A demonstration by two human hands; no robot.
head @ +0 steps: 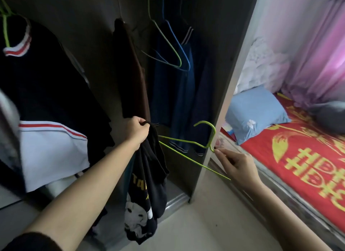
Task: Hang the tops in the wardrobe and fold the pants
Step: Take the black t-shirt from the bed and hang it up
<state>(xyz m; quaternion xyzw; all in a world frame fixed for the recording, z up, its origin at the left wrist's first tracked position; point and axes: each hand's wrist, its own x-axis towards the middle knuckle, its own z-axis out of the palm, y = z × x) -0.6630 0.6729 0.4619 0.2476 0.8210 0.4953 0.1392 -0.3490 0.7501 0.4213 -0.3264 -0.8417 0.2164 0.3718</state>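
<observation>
My left hand [137, 132] grips the top edge of a black T-shirt [149, 191] with a white cartoon print and yellow letters; the shirt hangs down in front of the open wardrobe [220, 64]. My right hand [236, 166] holds a lime-green wire hanger [188, 153] near its neck, lying almost flat, with its far end reaching into the shirt. The hook [207, 127] points up and left.
Inside the wardrobe hang a brown top [130, 73], a dark blue jacket [179, 101] and empty green and blue hangers [173, 50]. A black top with red-white trim [37, 82] hangs at left. A bed with a red cover [298, 157] and blue pillow [255, 114] lies at right.
</observation>
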